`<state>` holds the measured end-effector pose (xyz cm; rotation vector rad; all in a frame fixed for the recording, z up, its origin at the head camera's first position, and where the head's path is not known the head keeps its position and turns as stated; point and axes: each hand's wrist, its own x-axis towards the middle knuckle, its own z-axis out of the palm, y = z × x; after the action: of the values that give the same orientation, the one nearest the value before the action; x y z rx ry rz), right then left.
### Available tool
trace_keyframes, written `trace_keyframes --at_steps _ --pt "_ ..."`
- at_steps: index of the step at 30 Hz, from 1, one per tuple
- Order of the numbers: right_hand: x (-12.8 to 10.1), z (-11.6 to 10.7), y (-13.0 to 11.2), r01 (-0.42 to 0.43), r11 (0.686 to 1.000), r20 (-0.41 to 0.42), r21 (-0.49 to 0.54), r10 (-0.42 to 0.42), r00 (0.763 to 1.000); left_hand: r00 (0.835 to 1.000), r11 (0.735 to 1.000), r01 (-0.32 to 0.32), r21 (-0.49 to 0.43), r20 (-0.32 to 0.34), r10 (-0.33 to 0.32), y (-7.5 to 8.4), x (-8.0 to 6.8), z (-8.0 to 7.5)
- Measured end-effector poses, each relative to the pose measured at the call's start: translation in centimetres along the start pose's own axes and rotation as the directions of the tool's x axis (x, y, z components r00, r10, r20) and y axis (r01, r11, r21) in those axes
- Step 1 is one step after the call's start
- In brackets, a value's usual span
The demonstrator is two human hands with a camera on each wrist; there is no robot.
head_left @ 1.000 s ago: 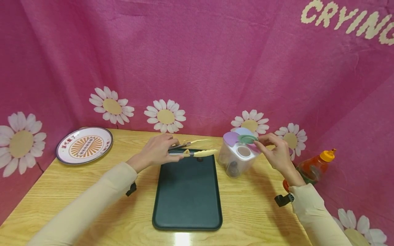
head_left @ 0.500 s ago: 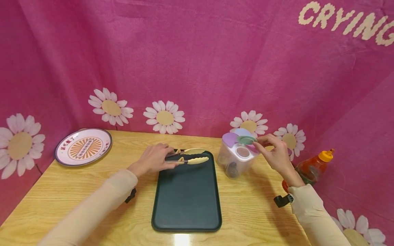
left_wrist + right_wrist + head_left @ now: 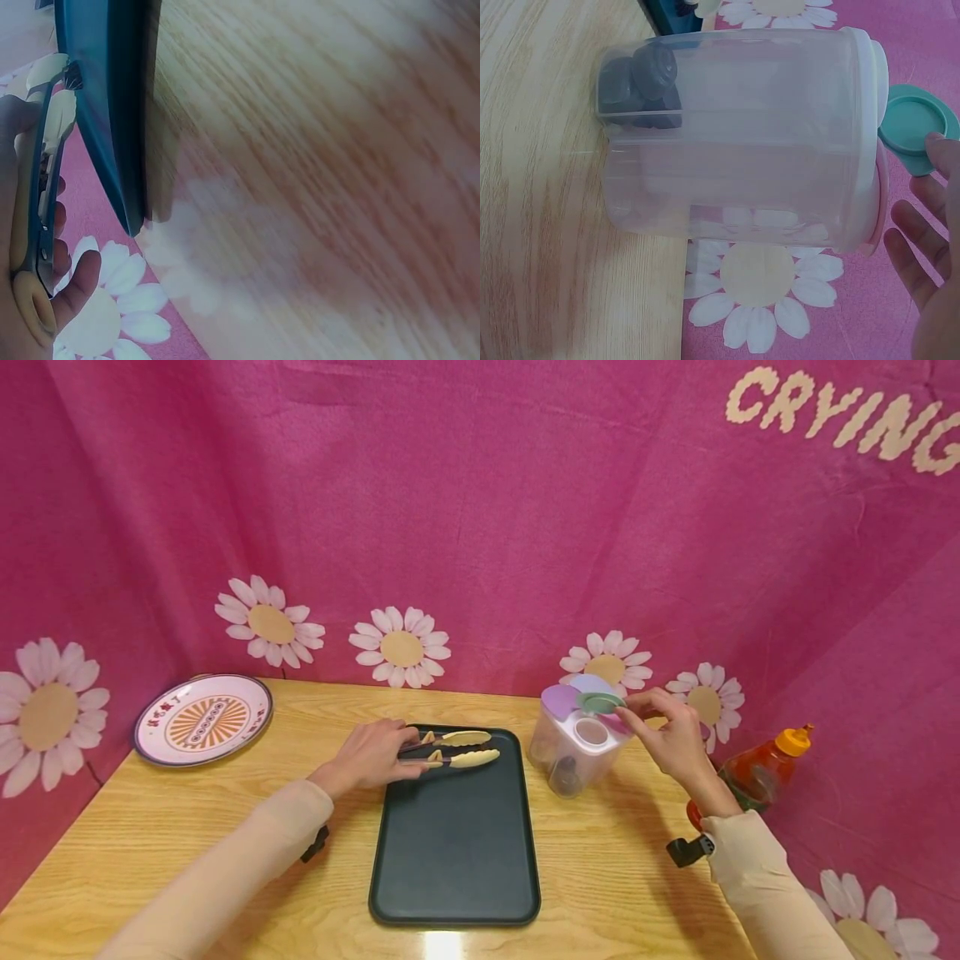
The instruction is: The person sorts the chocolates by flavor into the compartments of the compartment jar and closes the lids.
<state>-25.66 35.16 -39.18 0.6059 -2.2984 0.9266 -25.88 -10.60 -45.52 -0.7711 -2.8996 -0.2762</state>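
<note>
My left hand (image 3: 366,755) grips tongs (image 3: 472,759) with cream scalloped tips, held low over the far end of a dark baking tray (image 3: 456,852). The tips stand apart, and a small dark object (image 3: 73,76) shows between them in the left wrist view. My right hand (image 3: 673,737) pinches the raised green lid (image 3: 598,703) of a clear multi-compartment storage container (image 3: 573,760), thumb on its round inner rim. Beneath that lid is a round opening. Several dark pieces (image 3: 641,86) lie at the bottom of one compartment.
A patterned plate (image 3: 204,720) leans at the far left against the pink cloth backdrop (image 3: 480,527). To the right, behind my forearm, is a squeeze bottle (image 3: 765,768) of red sauce with a yellow cap. The wooden table (image 3: 607,877) runs up to the backdrop.
The tongs have come down onto the tray's far end and shifted left, and their tips now surround the dark object. My right hand keeps the green lid raised as before.
</note>
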Motion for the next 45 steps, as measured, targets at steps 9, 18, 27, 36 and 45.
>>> trace_keyframes --at_steps 9,18,27,36,45 --pt "0.0 0.1 0.0 0.014 1.000 -0.011 -0.005 -0.014 1.000 1.000 1.000 -0.013 -0.001 -0.005 0.013 -0.3 0.0 0.4" --pt "0.1 0.1 -0.2 0.020 1.000 -0.026 0.003 -0.020 0.999 1.000 1.000 -0.015 -0.005 -0.011 0.015 -0.5 -0.1 0.4" --pt "0.3 0.4 -0.1 0.040 0.999 -0.042 0.010 -0.039 0.998 0.999 0.998 0.013 -0.061 -0.041 -0.015 -0.6 0.2 -2.0" --pt "0.3 0.1 -0.4 0.027 1.000 -0.028 0.016 -0.026 0.999 0.982 0.996 -0.046 -0.073 -0.188 0.031 0.2 1.0 -5.5" --pt "0.2 0.1 -0.4 0.031 0.999 -0.032 0.012 -0.031 0.999 0.965 0.990 -0.121 -0.067 -0.240 0.101 3.1 1.4 -7.2"
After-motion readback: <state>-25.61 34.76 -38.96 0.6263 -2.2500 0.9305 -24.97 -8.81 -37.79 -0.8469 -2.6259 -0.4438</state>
